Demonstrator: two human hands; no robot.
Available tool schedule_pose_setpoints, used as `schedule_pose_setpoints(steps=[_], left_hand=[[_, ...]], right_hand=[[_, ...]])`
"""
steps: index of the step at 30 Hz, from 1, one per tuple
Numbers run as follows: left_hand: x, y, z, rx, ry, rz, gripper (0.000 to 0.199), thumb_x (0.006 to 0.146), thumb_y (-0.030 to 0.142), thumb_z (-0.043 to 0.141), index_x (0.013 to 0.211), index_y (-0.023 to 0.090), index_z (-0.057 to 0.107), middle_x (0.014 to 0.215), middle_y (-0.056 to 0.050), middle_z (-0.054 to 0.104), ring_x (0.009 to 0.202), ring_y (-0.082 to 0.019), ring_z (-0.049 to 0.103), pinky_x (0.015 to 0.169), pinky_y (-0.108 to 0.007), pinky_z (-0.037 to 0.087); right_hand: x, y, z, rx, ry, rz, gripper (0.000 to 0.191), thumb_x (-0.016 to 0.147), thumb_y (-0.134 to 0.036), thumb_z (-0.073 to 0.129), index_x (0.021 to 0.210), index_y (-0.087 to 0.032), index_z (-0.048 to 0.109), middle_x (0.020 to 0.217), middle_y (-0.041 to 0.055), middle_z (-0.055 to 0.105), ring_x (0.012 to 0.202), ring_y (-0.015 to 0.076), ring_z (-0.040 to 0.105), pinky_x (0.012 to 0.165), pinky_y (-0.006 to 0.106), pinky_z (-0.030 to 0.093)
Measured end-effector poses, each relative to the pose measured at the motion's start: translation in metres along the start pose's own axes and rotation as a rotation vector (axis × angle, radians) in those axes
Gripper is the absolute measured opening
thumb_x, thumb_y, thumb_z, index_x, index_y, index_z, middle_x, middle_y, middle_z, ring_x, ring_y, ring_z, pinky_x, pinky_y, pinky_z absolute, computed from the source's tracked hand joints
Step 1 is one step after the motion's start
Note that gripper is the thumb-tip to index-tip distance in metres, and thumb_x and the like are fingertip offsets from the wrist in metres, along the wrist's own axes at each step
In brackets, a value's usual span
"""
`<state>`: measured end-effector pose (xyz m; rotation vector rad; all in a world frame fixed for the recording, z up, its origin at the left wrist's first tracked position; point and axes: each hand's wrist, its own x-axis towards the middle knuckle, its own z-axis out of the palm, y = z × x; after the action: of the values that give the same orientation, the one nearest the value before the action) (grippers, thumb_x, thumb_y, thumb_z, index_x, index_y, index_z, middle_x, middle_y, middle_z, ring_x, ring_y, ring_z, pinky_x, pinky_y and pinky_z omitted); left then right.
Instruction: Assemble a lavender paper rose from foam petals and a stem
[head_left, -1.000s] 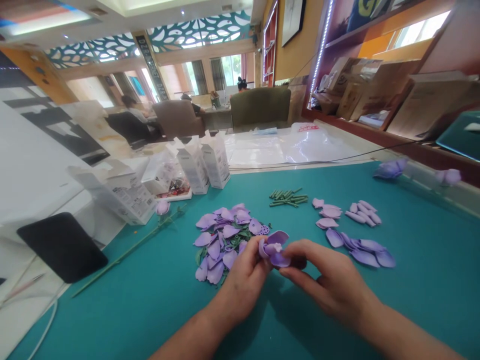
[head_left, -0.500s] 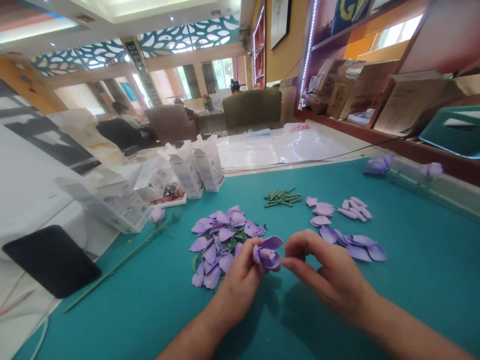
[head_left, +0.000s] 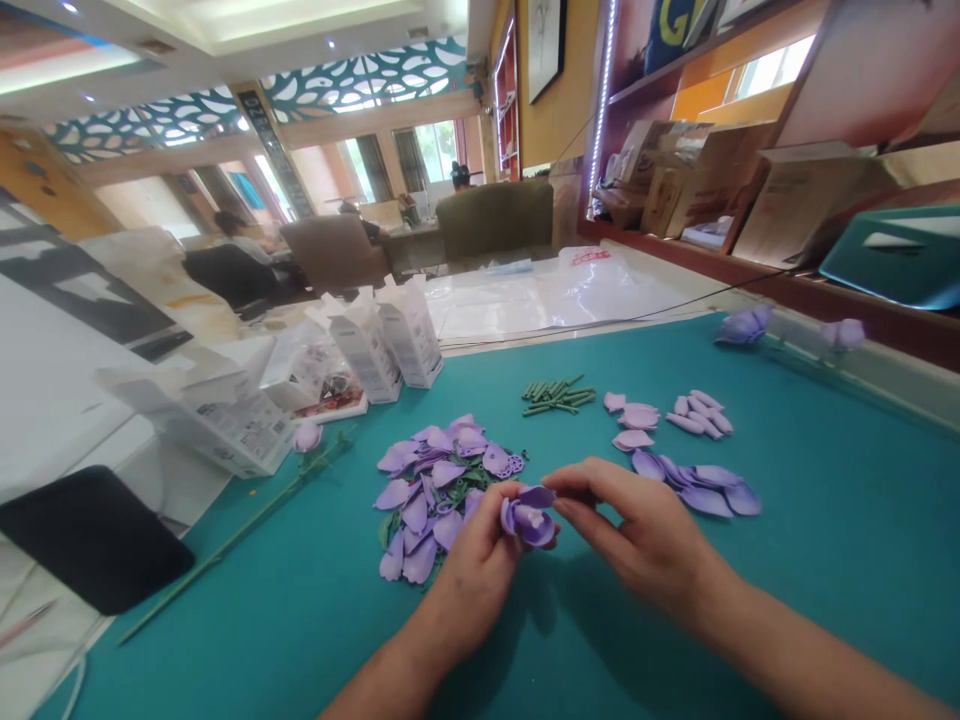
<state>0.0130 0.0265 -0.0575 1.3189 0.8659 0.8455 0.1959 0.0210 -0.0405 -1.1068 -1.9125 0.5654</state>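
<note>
A purple flower (head_left: 531, 522) with a pale centre is held in my left hand (head_left: 484, 545), its fingers closed round the base. My right hand (head_left: 637, 525) pinches the edge of the flower's upper petal between thumb and forefinger. Behind my left hand lies a heap of purple petals (head_left: 420, 505) mixed with green pieces. Short green stems (head_left: 559, 394) lie beyond the hands. To the right are pale pink petals (head_left: 636, 417), small pale buds (head_left: 701, 413) and a row of larger purple petals (head_left: 705, 485).
A long-stemmed flower (head_left: 306, 436) and a black tablet-like object (head_left: 97, 540) lie at the left. White boxes (head_left: 409, 332) stand at the mat's back left. Two more purple flowers (head_left: 744, 325) lie at the back right. People sit in the background.
My right thumb and forefinger have closed on the upper petal, which is now folded further in towards the flower's centre. The whole view has shifted slightly.
</note>
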Motion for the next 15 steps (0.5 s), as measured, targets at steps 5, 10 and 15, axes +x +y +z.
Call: schedule_pose_setpoints(steps=[5, 10, 15], left_hand=[[0.0001, -0.0029, -0.0014, 0.038, -0.005, 0.006, 0.052, 0.085, 0.057, 0.052, 0.118, 0.017, 0.055, 0.105, -0.012, 0.063, 0.098, -0.023, 0.057, 0.089, -0.036, 0.044], [0.0008, -0.0061, -0.0020, 0.031, -0.010, 0.010, 0.050, 0.086, 0.055, 0.054, 0.118, 0.017, 0.054, 0.100, -0.010, 0.063, 0.096, -0.022, 0.057, 0.090, -0.037, 0.043], [0.0006, 0.0022, 0.0006, -0.001, -0.015, -0.013, 0.045, 0.086, 0.055, 0.055, 0.109, 0.015, 0.055, 0.095, -0.010, 0.064, 0.090, -0.021, 0.058, 0.086, -0.036, 0.045]], right_hand=[[-0.0014, -0.0017, 0.0014, 0.021, 0.002, -0.030, 0.018, 0.093, -0.018, 0.049, 0.101, -0.025, 0.064, 0.085, -0.0001, 0.068, 0.076, 0.0117, 0.063, 0.067, 0.022, 0.048], [-0.0026, -0.0019, 0.0033, 0.032, -0.003, -0.068, 0.020, 0.093, -0.018, 0.048, 0.104, -0.025, 0.063, 0.086, 0.0003, 0.069, 0.078, 0.0121, 0.063, 0.069, 0.023, 0.048], [-0.0013, -0.0020, -0.0013, 0.025, -0.007, -0.068, 0.019, 0.094, -0.020, 0.047, 0.103, -0.024, 0.064, 0.087, 0.0018, 0.068, 0.079, 0.0132, 0.063, 0.069, 0.024, 0.048]])
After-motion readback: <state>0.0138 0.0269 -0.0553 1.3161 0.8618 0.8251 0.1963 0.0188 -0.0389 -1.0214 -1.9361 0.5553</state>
